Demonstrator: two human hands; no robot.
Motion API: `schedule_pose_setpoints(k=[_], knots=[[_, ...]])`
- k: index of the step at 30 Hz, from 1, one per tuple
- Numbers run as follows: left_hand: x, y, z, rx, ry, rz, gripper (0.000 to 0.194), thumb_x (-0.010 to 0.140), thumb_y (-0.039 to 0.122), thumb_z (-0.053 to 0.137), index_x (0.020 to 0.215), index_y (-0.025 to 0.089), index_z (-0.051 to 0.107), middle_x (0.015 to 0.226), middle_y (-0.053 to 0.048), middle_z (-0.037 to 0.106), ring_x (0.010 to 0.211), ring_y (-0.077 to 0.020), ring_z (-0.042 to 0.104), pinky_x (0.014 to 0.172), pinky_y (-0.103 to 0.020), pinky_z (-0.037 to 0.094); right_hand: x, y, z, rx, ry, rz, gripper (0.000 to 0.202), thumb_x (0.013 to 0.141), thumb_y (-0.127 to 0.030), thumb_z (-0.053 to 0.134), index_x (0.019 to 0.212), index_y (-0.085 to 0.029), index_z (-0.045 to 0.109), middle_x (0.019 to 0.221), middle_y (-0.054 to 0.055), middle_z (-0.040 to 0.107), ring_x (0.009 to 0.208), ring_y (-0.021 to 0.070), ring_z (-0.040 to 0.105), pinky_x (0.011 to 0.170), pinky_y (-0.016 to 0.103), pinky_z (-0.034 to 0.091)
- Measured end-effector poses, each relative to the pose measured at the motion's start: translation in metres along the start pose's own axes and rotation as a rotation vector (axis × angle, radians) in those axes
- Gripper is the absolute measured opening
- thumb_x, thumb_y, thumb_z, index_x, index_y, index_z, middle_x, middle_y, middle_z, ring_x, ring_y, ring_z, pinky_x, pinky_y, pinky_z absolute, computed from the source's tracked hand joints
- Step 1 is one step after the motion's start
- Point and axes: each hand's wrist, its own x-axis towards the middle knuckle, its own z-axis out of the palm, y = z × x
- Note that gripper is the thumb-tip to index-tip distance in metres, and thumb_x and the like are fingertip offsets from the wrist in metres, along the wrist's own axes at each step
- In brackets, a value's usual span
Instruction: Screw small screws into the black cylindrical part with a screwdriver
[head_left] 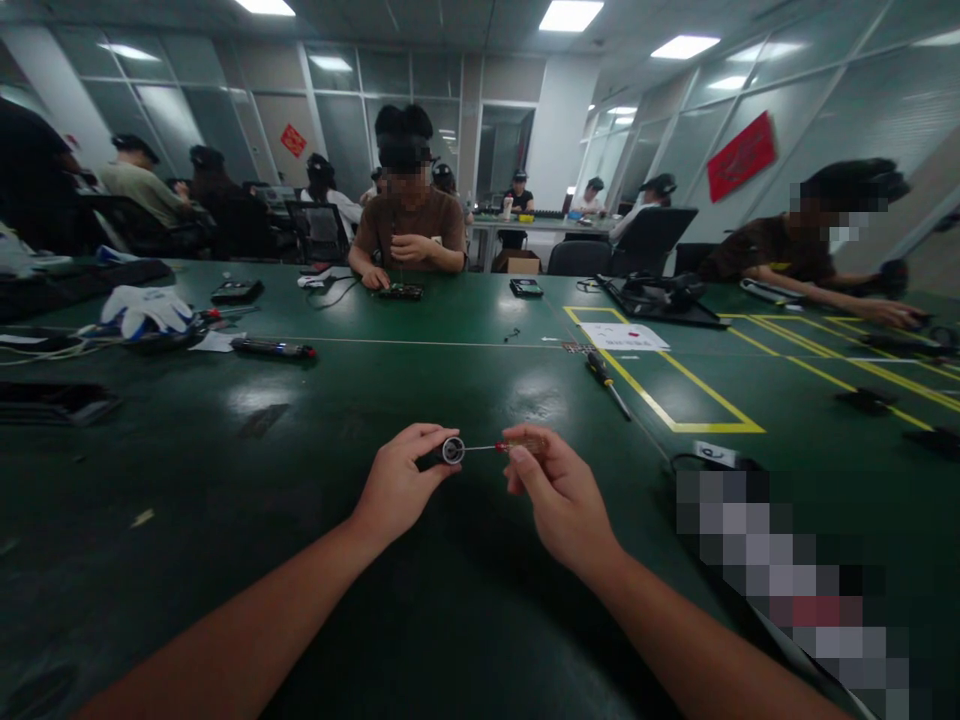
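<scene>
My left hand (397, 480) pinches a short black cylinder with a round silver rim (453, 450) above the green tabletop (322, 600); my right hand (559, 495) curls around a red-collared, translucent-handled screwdriver (500, 447), its thin metal shaft reaching the rim (contact, I cannot tell). The step appears to be work at that open end, calling next for steady alignment. Beyond lies a black-and-yellow screwdriver (600, 368); across sits a brown-shirted co-worker (450, 218).
</scene>
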Motion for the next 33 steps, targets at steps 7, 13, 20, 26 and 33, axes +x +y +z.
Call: schedule_pose_setpoints(k=[7,13,20,26,33], knots=[[0.001,0.0,0.0,-0.007,-0.001,-0.013,0.039,0.08,0.013,0.08,0.116,0.026,0.076,0.117,-0.004,0.072,0.109,-0.0218,0.068,0.1,-0.039,0.052,0.0,-0.002,0.001,-0.018,0.016,-0.036,0.017,0.103,-0.036,0.054,0.112,-0.025,0.063,0.074,-0.002,0.063,0.07,0.0166,0.062,0.069,0.031,0.049],[0.0,0.001,-0.001,-0.01,-0.01,-0.015,0.038,0.081,0.012,0.079,0.117,0.026,0.076,0.118,-0.004,0.072,0.11,-0.0215,0.068,0.1,-0.038,0.052,-0.002,-0.005,0.001,-0.027,0.008,-0.053,0.023,0.099,-0.044,0.061,0.109,-0.025,0.069,0.078,0.0,0.067,0.074,0.0176,0.065,0.07,0.031,0.052],[0.0,-0.001,-0.001,-0.003,-0.014,-0.016,0.041,0.081,0.012,0.079,0.119,0.027,0.076,0.119,-0.004,0.072,0.111,-0.0218,0.068,0.102,-0.039,0.051,-0.001,-0.014,0.002,-0.142,0.135,-0.027,0.032,0.101,-0.046,0.054,0.103,-0.022,0.076,0.077,0.003,0.07,0.067,0.0173,0.063,0.062,0.03,0.05],[0.0,0.0,-0.001,0.011,-0.005,-0.008,0.038,0.081,0.015,0.079,0.118,0.027,0.076,0.119,-0.004,0.072,0.111,-0.023,0.068,0.101,-0.041,0.053,0.002,-0.014,0.005,0.028,0.197,-0.01,0.016,0.092,-0.038,0.069,0.095,-0.023,0.067,0.082,0.002,0.072,0.073,0.0176,0.067,0.066,0.029,0.054],[0.0,0.002,-0.001,0.002,-0.007,-0.006,0.037,0.081,0.013,0.078,0.116,0.026,0.077,0.117,-0.004,0.073,0.108,-0.0225,0.069,0.1,-0.041,0.053,0.003,-0.014,0.002,0.027,0.158,0.015,0.022,0.094,-0.038,0.067,0.11,-0.023,0.07,0.082,0.002,0.072,0.069,0.0168,0.064,0.066,0.031,0.054]])
